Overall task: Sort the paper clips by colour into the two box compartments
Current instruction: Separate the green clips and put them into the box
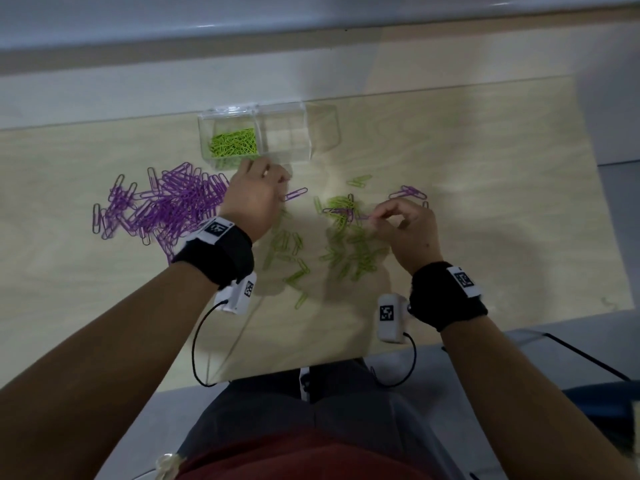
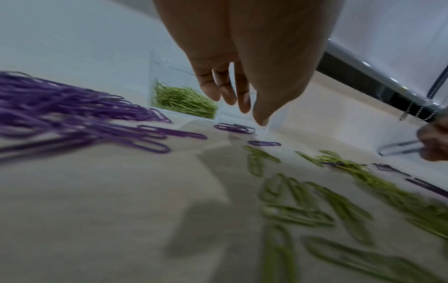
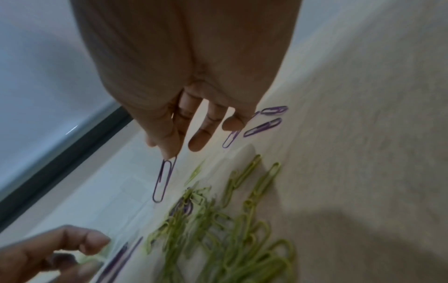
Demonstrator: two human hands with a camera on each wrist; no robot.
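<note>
A clear two-compartment box (image 1: 313,133) stands at the back of the table. Its left compartment holds green paper clips (image 1: 233,143); the right one looks empty. My left hand (image 1: 273,181) hovers just in front of the box. In the left wrist view its fingers (image 2: 227,93) hang straight and hold nothing, above a purple clip (image 2: 234,128) lying on the table. My right hand (image 1: 375,216) pinches one purple clip (image 3: 163,180) by its end, above the loose green clips (image 1: 349,247). A big pile of purple clips (image 1: 166,206) lies to the left.
A few purple clips (image 1: 408,192) lie beyond my right hand, and some are mixed into the green heap (image 3: 181,208). Two green clips (image 1: 360,180) lie apart near the box. The wooden table (image 1: 502,202) ends at a wall behind the box.
</note>
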